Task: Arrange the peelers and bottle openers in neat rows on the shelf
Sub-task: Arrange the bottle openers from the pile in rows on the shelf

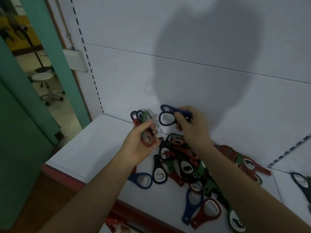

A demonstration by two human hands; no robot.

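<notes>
Left hand: raised above the shelf, grip clamped on a bundle of openers; the fingers curl round the handles.
Bundle: red, green and dark blue pieces, ring ends fanning up and to the left; a red ring sits low in the palm.
Right hand: raised near the back panel, grip clamped on blue openers; 2 ring ends stick out to the left.
Between the hands: the 2 held lots are near each other but apart.
Pile: red, green, dark blue and black bottle openers lying on the shelf under and to the right of the right forearm, overlapping in no order.
Stray blue opener: flat on the shelf just left of the pile, its handle hidden under the left forearm.
Shelf: white, with a red front edge.
Back panel: white, carrying a large dark shadow.
Left of the shelf: a green door frame, with a white stool on the floor beyond.
</notes>
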